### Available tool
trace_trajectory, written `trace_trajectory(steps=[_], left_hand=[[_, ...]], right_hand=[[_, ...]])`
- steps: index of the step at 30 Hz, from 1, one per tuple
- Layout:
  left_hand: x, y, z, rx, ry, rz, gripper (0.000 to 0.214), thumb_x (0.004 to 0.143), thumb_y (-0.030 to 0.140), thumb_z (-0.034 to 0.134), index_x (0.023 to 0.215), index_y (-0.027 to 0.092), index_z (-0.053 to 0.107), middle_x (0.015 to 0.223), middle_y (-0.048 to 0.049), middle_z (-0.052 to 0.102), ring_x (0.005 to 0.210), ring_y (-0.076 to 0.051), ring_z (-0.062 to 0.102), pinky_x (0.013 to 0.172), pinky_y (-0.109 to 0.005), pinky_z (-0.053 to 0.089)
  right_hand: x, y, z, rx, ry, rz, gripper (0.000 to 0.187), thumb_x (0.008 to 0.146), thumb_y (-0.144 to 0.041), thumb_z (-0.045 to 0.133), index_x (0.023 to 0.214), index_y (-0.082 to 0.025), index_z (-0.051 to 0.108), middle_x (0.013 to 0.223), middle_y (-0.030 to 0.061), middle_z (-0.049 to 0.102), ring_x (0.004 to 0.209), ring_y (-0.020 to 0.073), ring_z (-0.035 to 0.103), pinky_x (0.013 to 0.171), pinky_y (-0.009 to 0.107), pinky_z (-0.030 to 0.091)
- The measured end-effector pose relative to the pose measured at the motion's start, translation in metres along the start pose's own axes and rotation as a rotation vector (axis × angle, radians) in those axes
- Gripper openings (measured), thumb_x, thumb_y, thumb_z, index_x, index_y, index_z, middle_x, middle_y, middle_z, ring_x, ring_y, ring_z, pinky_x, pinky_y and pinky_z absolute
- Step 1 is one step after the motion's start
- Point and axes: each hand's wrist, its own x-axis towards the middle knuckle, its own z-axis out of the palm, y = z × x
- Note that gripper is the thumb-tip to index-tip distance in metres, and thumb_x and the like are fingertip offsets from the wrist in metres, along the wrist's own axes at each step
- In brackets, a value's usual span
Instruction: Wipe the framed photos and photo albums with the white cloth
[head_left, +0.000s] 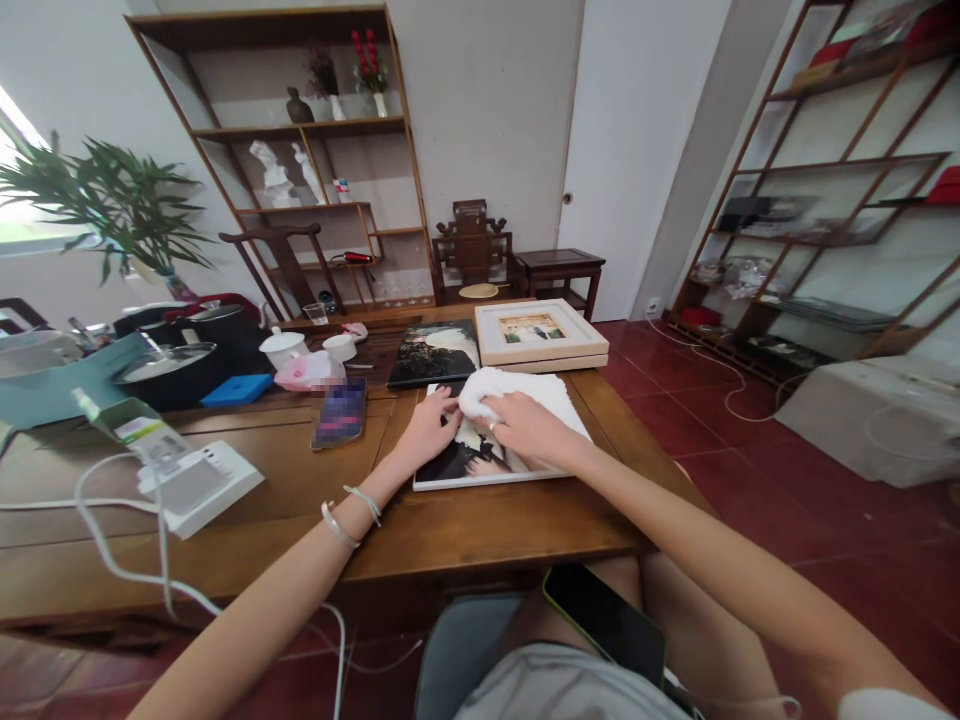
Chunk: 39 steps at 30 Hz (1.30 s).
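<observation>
A photo panel [442,462] with a white edge lies flat on the table in front of me; its picture is dark on the left and partly covered. My right hand [521,425] is closed on a bunched white towel [487,385] and presses it on the panel's upper middle. Part of the towel spreads to the right under that hand. My left hand [433,425] rests on the panel's left side, fingers loosely extended beside the towel. Beyond them lie a dark photo panel [424,355] and a white-framed picture [491,340] on a pale base.
Left on the wooden table [300,530] are a phone [341,412], an opened white box [214,485], a white cable [94,540], a blue block [236,390], a black pot [169,375] and a lidded white cup [283,346]. Another phone [607,620] rests on my lap.
</observation>
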Motion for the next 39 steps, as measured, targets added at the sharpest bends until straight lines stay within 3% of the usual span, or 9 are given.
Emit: trace_trajectory(steps=[4,9,14,20,23,27,32,39], left_hand=[[-0.004,0.001,-0.001,0.059,-0.025,0.165,0.024,0.083,0.032,0.055,0.092,0.018,0.072,0.113,-0.0083,0.067,0.103,-0.023,0.062,0.093,-0.034,0.047],[-0.004,-0.001,-0.001,0.078,-0.006,0.146,0.027,0.078,0.039,0.063,0.084,0.015,0.072,0.089,-0.0074,0.073,0.081,-0.02,0.066,0.076,-0.027,0.05],[-0.003,-0.001,-0.003,0.046,-0.057,0.145,0.025,0.08,0.037,0.061,0.088,0.016,0.072,0.09,-0.0054,0.075,0.083,-0.02,0.067,0.075,-0.027,0.05],[-0.006,0.003,-0.003,0.038,-0.075,0.13,0.034,0.082,0.04,0.058,0.104,0.018,0.07,0.117,-0.0089,0.067,0.105,-0.024,0.063,0.091,-0.031,0.047],[-0.008,0.005,0.0,0.125,-0.061,0.017,0.046,0.082,0.047,0.057,0.115,0.016,0.065,0.134,-0.014,0.055,0.125,-0.029,0.049,0.102,-0.04,0.039],[-0.013,0.009,0.002,0.194,-0.084,-0.072,0.051,0.084,0.047,0.052,0.123,0.016,0.059,0.14,-0.0164,0.046,0.131,-0.03,0.043,0.105,-0.045,0.036],[-0.022,0.017,0.003,0.235,-0.108,-0.065,0.057,0.083,0.049,0.052,0.129,0.016,0.053,0.144,-0.0158,0.041,0.133,-0.031,0.039,0.107,-0.049,0.033],[-0.024,0.015,0.008,0.235,-0.087,-0.038,0.052,0.084,0.045,0.05,0.126,0.014,0.055,0.141,-0.018,0.044,0.131,-0.031,0.041,0.105,-0.05,0.034]], right_hand=[[0.038,0.004,0.0,0.046,0.005,-0.008,0.029,0.093,-0.026,0.038,0.098,-0.017,0.065,0.101,0.01,0.068,0.091,0.0241,0.061,0.076,0.03,0.041],[0.075,-0.004,0.003,0.116,-0.002,-0.086,0.027,0.093,-0.031,0.041,0.094,-0.018,0.065,0.097,0.0068,0.069,0.087,0.0205,0.06,0.073,0.026,0.04],[0.087,-0.005,0.006,0.13,0.001,-0.123,0.028,0.093,-0.034,0.042,0.094,-0.017,0.064,0.095,0.0079,0.069,0.085,0.0208,0.06,0.073,0.026,0.04],[0.047,0.026,0.0,0.08,0.014,-0.105,0.025,0.091,-0.026,0.041,0.093,-0.018,0.065,0.096,0.0065,0.069,0.084,0.0214,0.06,0.071,0.027,0.04],[0.021,0.047,-0.002,0.025,0.033,-0.059,0.025,0.089,-0.019,0.041,0.098,-0.018,0.064,0.099,0.0084,0.069,0.086,0.024,0.06,0.074,0.03,0.039],[-0.003,0.065,-0.001,-0.048,0.065,0.005,0.032,0.083,-0.01,0.039,0.104,-0.015,0.063,0.109,0.0122,0.066,0.093,0.0282,0.057,0.08,0.036,0.039],[-0.028,0.057,0.001,-0.103,0.082,0.005,0.036,0.079,-0.008,0.042,0.109,-0.015,0.061,0.115,0.0129,0.064,0.105,0.029,0.053,0.091,0.041,0.037],[-0.084,0.02,0.0,-0.124,0.016,-0.244,0.032,0.078,-0.009,0.047,0.104,-0.017,0.064,0.134,0.0171,0.051,0.133,0.0261,0.034,0.11,0.051,0.022]])
